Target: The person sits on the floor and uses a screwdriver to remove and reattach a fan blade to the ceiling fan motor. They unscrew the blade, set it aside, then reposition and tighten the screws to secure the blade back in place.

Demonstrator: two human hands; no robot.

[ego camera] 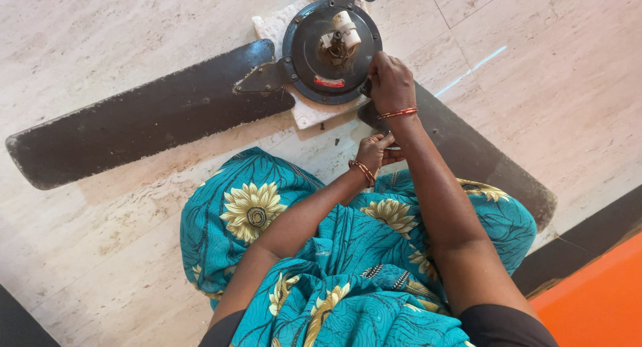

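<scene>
A dark ceiling fan lies on the floor in the head view. Its round motor housing (314, 59) rests on a white cloth (313, 113), with wires and a white part showing in the middle. One long blade (140, 123) stretches to the left; another blade (468, 153) runs to the right under my arm. My right hand (390, 82) grips the housing's right edge where that blade joins. My left hand (374, 149) is lower, near my right wrist, fingers pinched together; whether it holds something small is too hard to see. Both wrists wear red and gold bangles.
I sit on a pale stone floor (100, 39), my lap covered in teal cloth with yellow flowers (348, 253). A few small dark bits lie on the floor (329, 134) below the cloth. A dark strip and an orange surface (602, 293) are at the bottom right.
</scene>
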